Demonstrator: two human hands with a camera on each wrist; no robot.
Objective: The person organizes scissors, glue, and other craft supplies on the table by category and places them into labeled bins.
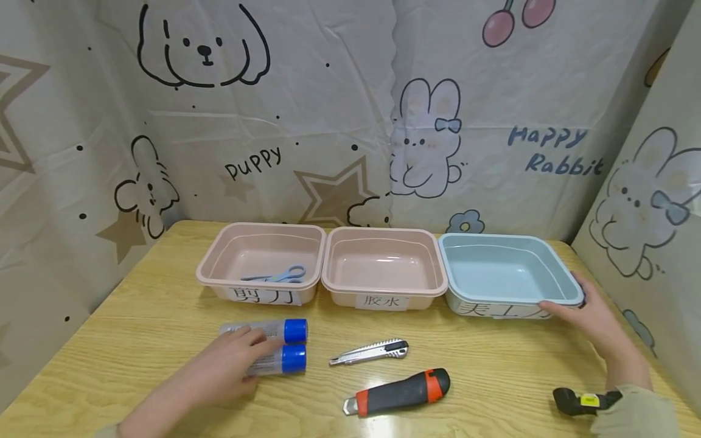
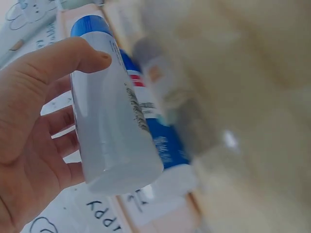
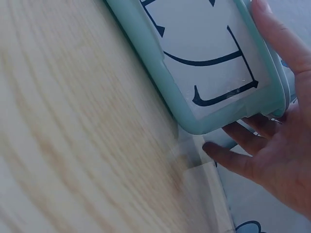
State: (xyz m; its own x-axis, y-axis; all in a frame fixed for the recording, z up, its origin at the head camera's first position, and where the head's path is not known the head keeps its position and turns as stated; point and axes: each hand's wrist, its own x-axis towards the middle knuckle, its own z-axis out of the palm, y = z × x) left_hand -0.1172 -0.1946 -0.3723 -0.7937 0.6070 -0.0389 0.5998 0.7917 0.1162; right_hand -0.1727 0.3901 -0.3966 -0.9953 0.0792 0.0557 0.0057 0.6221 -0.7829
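Two clear glue bottles with blue caps lie side by side on the table. My left hand (image 1: 227,365) holds the nearer glue bottle (image 2: 114,131), thumb across its front and fingers behind. Beside it lies the other bottle (image 2: 165,145), with a blue, white and red label. At the right, my right hand (image 1: 594,319) grips the front right corner of a light blue bin (image 1: 501,300), thumb at the front rim and fingers at the side wall. Between the hands lie a silver utility knife (image 1: 369,351) and a larger black and orange utility knife (image 1: 400,392).
Left of the blue bin, two pink bins, the middle bin (image 1: 383,299) and the left bin (image 1: 210,271), stand in a row with paper labels. Blue-handled scissors (image 1: 285,275) lie inside the left one. A printed curtain (image 1: 328,109) hangs behind the wooden table (image 1: 164,292).
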